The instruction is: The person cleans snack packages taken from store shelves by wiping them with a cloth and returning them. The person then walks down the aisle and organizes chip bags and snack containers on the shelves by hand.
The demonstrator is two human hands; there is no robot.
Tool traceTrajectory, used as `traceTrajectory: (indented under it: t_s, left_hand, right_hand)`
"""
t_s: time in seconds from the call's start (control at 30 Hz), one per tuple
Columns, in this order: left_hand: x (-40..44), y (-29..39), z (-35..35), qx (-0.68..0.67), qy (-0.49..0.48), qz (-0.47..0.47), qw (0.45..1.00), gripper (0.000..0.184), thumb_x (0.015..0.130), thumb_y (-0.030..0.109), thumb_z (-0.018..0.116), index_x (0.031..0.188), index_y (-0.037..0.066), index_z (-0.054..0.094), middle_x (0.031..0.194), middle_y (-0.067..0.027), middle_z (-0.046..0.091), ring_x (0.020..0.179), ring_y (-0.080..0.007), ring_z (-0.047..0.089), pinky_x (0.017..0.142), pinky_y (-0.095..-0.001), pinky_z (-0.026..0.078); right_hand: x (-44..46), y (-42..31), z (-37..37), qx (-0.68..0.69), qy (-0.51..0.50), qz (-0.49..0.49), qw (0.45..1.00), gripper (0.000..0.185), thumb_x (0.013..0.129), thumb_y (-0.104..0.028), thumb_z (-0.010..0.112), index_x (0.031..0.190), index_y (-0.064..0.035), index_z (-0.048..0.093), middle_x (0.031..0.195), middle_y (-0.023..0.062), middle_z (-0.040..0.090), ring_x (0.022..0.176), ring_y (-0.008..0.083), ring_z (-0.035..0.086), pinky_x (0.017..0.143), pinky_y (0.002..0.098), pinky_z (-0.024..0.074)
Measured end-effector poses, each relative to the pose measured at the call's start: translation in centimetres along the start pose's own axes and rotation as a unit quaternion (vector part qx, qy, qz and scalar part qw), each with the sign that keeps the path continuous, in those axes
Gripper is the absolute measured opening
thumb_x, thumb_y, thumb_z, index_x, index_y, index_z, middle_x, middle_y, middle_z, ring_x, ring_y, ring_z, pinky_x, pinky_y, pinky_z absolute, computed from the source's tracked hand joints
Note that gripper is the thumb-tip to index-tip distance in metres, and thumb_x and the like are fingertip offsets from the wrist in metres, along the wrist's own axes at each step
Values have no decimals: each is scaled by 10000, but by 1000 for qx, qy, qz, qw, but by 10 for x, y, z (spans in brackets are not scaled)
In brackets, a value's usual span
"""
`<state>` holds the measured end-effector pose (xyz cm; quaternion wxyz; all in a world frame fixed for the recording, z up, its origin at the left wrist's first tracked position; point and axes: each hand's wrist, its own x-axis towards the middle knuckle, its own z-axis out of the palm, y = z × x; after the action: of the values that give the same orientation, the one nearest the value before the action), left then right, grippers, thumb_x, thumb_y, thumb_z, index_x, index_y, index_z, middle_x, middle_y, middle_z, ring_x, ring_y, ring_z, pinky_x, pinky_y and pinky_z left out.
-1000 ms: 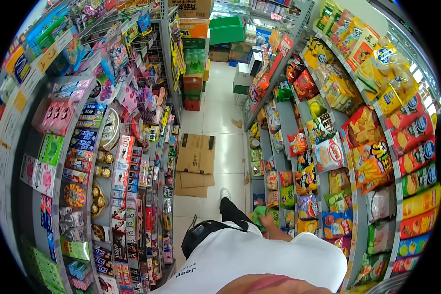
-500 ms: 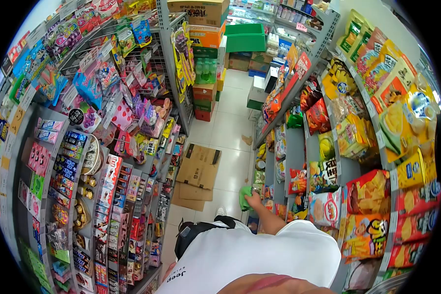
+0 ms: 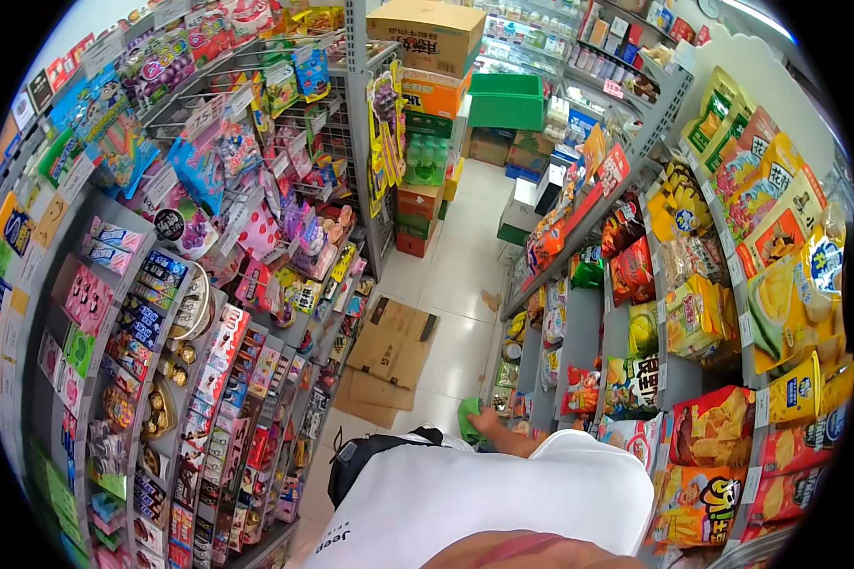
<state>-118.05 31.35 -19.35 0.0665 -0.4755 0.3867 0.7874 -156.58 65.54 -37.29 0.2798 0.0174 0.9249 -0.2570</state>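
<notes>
My right hand (image 3: 488, 422) is closed on a bunched green cloth (image 3: 467, 418). It reaches down in front of me, close to the low shelves on the right. Small packets (image 3: 520, 405) sit on the lower shelf just beside the hand. The fingers themselves are partly hidden by the cloth and the angle. My left hand is out of view, with my white shirt (image 3: 503, 493) filling the bottom of the picture.
Snack bags (image 3: 712, 422) fill the right shelves. Sweets and chocolate boxes (image 3: 220, 346) line the left ones. Flattened cardboard (image 3: 394, 343) lies on the tiled floor (image 3: 446, 284). Farther along stand stacked cartons (image 3: 425, 38) and a green bin (image 3: 508, 101).
The camera view has shifted, so the shelves appear lower and slightly farther right. My right hand, still holding the green cloth, appears lower and closer to my body.
</notes>
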Motion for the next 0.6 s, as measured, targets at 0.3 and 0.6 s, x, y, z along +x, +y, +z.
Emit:
traceTrajectory:
  t_s: [0.3,0.6]
  left_hand:
    - [-6,-2,-16,-29,-8,2,1000,227,1011,243,518,1036,38,612,836,-40,640,732,-118,597,687,-286,479]
    - [-14,-7,-30,-45,-13,3,999,240,1015,258,517,1045,39,611,845,-39,646,732,-118,603,686,-286,481]
  right_hand:
    - [7,-51,3,26,-25,-60,998,532,753,-410,722,1125,-32,685,1031,227,704,959,353,691,859,433,538]
    - [7,-43,17,38,-11,-57,998,576,719,-462,720,1140,-70,692,1049,225,699,985,376,677,901,455,518]
